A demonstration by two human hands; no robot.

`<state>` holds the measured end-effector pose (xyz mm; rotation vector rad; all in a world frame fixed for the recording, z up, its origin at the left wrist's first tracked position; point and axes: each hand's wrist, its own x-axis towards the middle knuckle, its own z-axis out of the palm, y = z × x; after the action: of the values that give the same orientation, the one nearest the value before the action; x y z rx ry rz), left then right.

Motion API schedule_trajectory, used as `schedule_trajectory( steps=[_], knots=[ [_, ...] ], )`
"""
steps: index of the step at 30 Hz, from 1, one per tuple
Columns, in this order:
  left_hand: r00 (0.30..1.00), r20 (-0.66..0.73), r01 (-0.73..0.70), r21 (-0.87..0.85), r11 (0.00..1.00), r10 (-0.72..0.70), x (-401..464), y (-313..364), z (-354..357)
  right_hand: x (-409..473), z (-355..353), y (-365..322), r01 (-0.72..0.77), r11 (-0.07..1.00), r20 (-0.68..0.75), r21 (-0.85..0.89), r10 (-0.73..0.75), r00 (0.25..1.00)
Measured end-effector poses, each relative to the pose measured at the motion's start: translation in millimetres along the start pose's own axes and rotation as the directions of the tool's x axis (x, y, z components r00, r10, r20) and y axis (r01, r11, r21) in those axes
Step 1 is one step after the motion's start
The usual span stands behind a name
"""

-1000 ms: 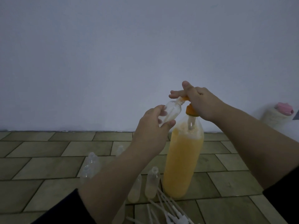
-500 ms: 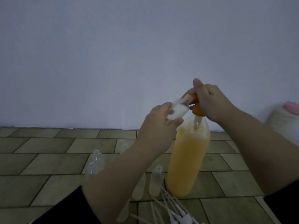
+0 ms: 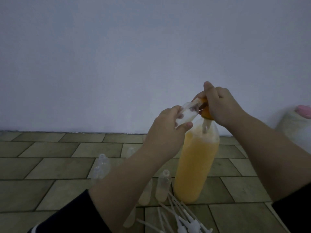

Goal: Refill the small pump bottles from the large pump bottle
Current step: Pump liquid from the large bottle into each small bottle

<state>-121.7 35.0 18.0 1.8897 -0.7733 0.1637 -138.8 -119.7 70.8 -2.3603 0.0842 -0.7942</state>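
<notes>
fingers of your left hand (image 3: pixel 165 126) are wrapped around a small clear plastic bottle (image 3: pixel 238 113), tilted with its open neck up against the spout, while your right hand (image 3: pixel 222 106) is closed over the orange pump head (image 3: pixel 206 113) of the tall clear bottle of orange liquid (image 3: pixel 196 165), pressing down on it. that tall bottle stands upright on the tan tiled floor (image 3: pixel 50 165), right of centre, close to the pale wall (image 3: pixel 117 56). the small bottle looks whitish inside, but blur keeps you from telling how much has gone in. just left of the big bottle, two small bottles (image 3: pixel 162 185) stand uncapped with pale liquid in their lower part, so i judge some filling is done. further left, a few more clear small bottles (image 3: pixel 102 165) stand open and look empty: those are left. near you, a loose pile of white pump tops with long dip tubes (image 3: pixel 183 219) lies on the floor, none fitted, so capping is also ahead. far right sits a blurred pale container with a pink lid (image 3: pixel 301 120).
</notes>
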Motion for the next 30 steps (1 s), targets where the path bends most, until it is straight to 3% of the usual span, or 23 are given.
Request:
schedule_trajectory(
  steps=[5,12,20,25,30],
  knots=[
    [1.0,-0.013,-0.023,0.007,1.0,0.023,-0.3,5.5,-5.1,3.2,-15.0,-12.6,0.009,0.998,0.117,-0.056,-0.002,0.993],
    [0.998,-0.053,-0.037,0.01,0.999,0.037,0.6,2.5,-6.2,2.6,-2.0,-7.0,0.074,0.997,-0.016,-0.034,-0.074,0.997],
    [0.997,-0.049,-0.062,0.058,0.996,0.065,0.0,4.5,-11.0,4.3,-11.6,-13.0,0.03,0.998,0.118,-0.055,-0.024,0.993],
    [0.996,-0.048,-0.077,0.053,0.996,0.079,1.3,3.4,-9.7,1.7,-7.4,-10.7,0.088,0.994,0.004,-0.068,-0.087,0.996],
    [0.998,-0.018,-0.058,0.063,0.996,0.059,-2.2,-0.7,-4.9,-4.1,-1.9,-6.9,0.042,0.996,0.058,-0.075,-0.038,0.998]
  ],
)
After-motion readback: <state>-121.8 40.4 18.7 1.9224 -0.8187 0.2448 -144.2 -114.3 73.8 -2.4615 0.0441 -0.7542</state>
